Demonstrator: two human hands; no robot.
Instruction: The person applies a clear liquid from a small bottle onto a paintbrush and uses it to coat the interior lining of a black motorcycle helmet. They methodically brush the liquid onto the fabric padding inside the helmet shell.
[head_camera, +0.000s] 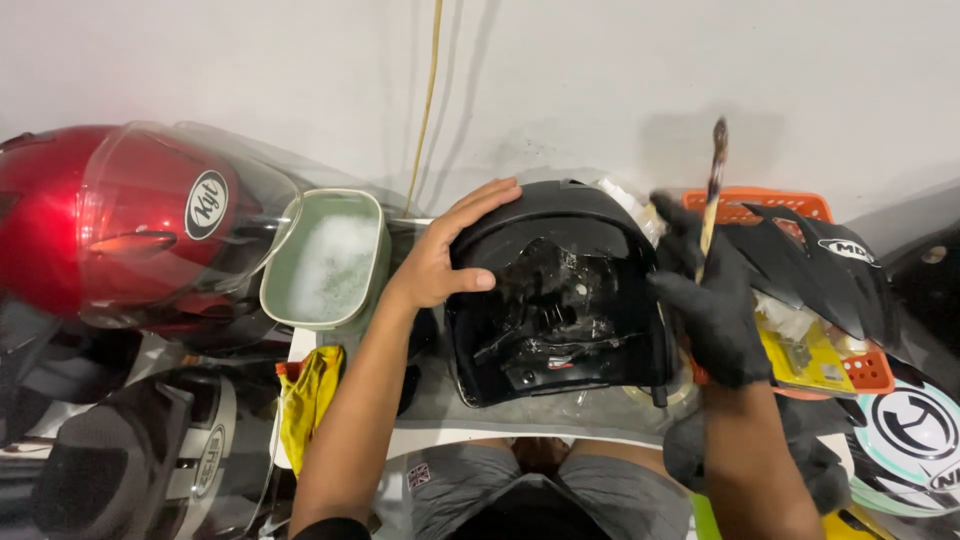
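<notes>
The glossy black hard-shell helmet (560, 300), rigid and probably slippery, is steadied at its rim by the bare, spread left hand (445, 255); beside it, a thin brush (712, 195) is gripped by the gloved right hand (712, 310).

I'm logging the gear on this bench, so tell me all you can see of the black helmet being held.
The black helmet is a glossy hard shell, opening up toward the camera, its stripped dark interior showing wet-looking shine. It sits on the white table. The bare left hand rests on its rim; the gloved right hand, holding a brush, touches its other side.
</notes>
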